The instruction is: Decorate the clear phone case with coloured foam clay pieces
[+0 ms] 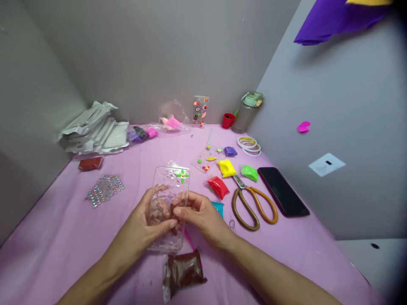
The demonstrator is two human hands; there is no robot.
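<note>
My left hand [140, 224] is closed around the left side of a clear phone case [170, 188], which is tilted up above the table. A green clay flower [182, 175] with an orange centre sits near the case's top right corner. My right hand [205, 218] reaches over the case's right edge, its thumb and fingers pinched at a small piece of brown clay [174, 231] on the case. The fingertips partly hide this piece. Just below the case lies an opened packet of brown clay [184, 271], and a thin pink tool [190, 239] shows behind the case.
To the right lie scissors [241, 207], a phone [282, 191], and red [218, 187], yellow [226, 168] and green [249, 173] clay packets. Rhinestones [104, 189] and stacked white packets [95, 129] are left. A decorated case [200, 112] and bottle [247, 112] stand behind.
</note>
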